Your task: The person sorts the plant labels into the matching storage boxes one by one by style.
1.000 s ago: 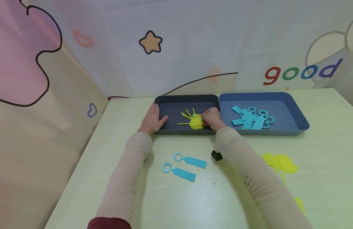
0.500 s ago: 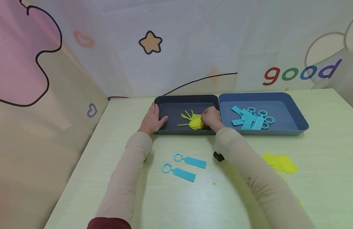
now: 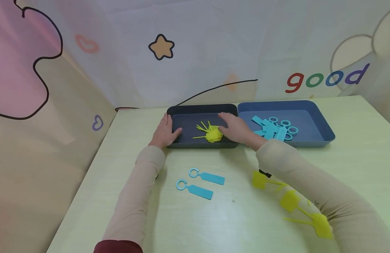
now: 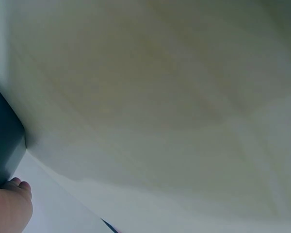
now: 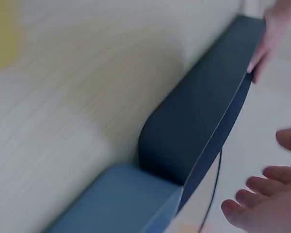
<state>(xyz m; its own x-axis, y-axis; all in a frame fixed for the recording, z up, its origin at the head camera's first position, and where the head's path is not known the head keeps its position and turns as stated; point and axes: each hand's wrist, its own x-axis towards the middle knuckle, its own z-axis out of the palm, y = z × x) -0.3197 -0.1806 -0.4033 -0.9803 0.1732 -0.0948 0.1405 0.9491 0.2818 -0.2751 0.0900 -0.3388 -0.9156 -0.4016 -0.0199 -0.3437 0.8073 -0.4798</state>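
In the head view my left hand (image 3: 164, 131) rests along the left end of a dark tray (image 3: 201, 145), fingers straight and thumb over the front rim. The left wrist view catches only part of that hand (image 4: 9, 209) against the tray's outer wall (image 4: 5, 138). A bunch of yellow tags with thin stems (image 3: 214, 135) lies in the tray's right half. Over the tray's right end is my right hand (image 3: 236, 129), its fingers spread and holding nothing, thumb beside the bunch. The right wrist view shows these fingers (image 5: 271, 187) apart and bare.
A blue tray (image 3: 308, 114) adjoins the dark one and holds several blue ring-ended tags (image 3: 270, 129). Two more blue tags, one nearer (image 3: 199, 192) and one farther (image 3: 213, 178), lie on the table. Several yellow tags (image 3: 289, 201) lie beside my right forearm.
My right hand has let go of the yellow tags and spread its fingers; its forearm has swung right, uncovering yellow tags on the table. My left hand keeps its place on the tray.
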